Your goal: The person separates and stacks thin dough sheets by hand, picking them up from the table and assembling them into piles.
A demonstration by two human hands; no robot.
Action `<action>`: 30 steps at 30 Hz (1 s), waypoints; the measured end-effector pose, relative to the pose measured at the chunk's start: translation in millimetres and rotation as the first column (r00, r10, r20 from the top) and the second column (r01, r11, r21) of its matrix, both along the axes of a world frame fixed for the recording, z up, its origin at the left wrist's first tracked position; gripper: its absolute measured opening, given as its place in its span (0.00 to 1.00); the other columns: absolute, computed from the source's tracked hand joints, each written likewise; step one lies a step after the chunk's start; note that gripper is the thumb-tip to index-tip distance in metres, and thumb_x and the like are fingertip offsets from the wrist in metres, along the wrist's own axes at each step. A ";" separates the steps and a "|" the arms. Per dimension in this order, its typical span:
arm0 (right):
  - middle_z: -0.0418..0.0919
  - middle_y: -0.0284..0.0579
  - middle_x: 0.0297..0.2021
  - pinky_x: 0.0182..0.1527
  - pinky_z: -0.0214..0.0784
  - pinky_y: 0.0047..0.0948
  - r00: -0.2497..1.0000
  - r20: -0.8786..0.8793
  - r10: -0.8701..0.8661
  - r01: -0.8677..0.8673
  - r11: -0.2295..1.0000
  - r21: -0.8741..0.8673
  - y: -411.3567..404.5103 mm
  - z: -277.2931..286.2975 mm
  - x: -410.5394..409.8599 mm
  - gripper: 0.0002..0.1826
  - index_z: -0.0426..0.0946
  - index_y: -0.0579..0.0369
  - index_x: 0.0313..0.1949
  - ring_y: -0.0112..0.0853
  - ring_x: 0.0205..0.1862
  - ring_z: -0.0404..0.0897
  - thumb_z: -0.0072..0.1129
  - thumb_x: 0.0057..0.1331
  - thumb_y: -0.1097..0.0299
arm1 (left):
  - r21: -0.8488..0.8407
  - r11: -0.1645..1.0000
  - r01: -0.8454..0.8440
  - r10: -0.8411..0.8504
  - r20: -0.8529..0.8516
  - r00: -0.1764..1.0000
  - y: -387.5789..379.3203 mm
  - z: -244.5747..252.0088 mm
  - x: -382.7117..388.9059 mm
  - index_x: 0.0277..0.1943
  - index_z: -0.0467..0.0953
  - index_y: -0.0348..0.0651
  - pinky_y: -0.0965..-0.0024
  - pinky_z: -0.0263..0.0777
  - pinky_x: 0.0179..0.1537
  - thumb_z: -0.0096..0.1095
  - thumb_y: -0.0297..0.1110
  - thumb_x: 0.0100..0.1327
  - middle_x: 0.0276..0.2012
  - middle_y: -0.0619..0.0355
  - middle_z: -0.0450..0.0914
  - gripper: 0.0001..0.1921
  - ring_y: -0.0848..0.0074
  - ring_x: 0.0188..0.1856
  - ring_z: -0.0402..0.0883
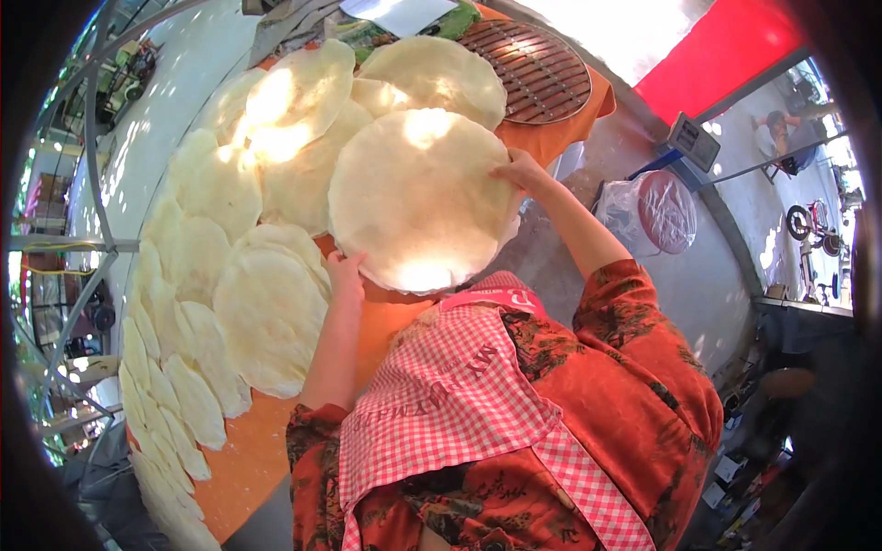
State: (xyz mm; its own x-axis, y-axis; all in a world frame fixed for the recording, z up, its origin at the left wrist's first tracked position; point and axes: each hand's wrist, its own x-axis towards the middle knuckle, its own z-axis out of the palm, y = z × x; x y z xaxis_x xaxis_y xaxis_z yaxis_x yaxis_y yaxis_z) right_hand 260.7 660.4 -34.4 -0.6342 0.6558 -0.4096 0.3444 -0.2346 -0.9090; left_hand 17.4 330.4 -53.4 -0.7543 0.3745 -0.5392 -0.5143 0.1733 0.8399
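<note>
A large round, pale flatbread-like sheet (420, 200) lies in front of me, with at least one more edge showing under its lower right rim. My left hand (346, 274) grips its lower left edge, thumb on top. At the upper right edge, my right hand (520, 172) pinches the rim, its fingers partly hidden beneath. To the left, a thick pile of similar round sheets (272, 310) rests on the orange tabletop (248, 454). More overlapping sheets (434, 76) spread behind the held one, some brightly sunlit.
A round slatted rack (530, 69) sits at the table's far right corner. Right of the table stand a platform scale with a display (692, 141) and a plastic-wrapped red round object (666, 212). Metal frame poles (93, 138) run along the left. A motorcycle (816, 227) is parked farther off.
</note>
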 end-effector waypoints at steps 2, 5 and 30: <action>0.81 0.44 0.39 0.41 0.73 0.30 0.993 0.111 0.026 -0.046 0.982 0.183 -8.1 -16.4 4.3 0.26 0.73 0.64 0.50 0.31 0.39 0.80 0.67 0.52 0.66 | -0.072 0.997 -0.014 0.011 -0.047 0.999 -5.4 19.6 1.3 0.53 0.63 0.34 0.65 0.76 0.45 0.67 0.17 0.49 0.47 0.48 0.72 0.28 0.64 0.47 0.76; 0.79 0.52 0.45 0.49 0.70 0.34 0.957 0.287 -0.047 -0.134 0.805 0.577 -28.4 18.4 -13.2 0.33 0.67 0.64 0.57 0.40 0.46 0.78 0.67 0.54 0.63 | -0.305 0.952 -0.019 -0.125 -0.446 0.886 -21.7 12.4 -0.4 0.58 0.62 0.33 0.66 0.73 0.49 0.62 0.22 0.56 0.50 0.49 0.72 0.27 0.66 0.51 0.73; 0.80 0.46 0.40 0.39 0.73 0.31 0.931 -0.010 0.365 -0.295 0.766 0.571 -204.4 120.5 -122.2 0.16 0.74 0.59 0.48 0.32 0.39 0.80 0.61 0.61 0.71 | -0.239 0.550 -0.800 0.539 -0.629 0.559 -350.2 -31.6 24.9 0.49 0.68 0.37 0.72 0.71 0.34 0.63 0.25 0.57 0.41 0.54 0.71 0.17 0.74 0.41 0.73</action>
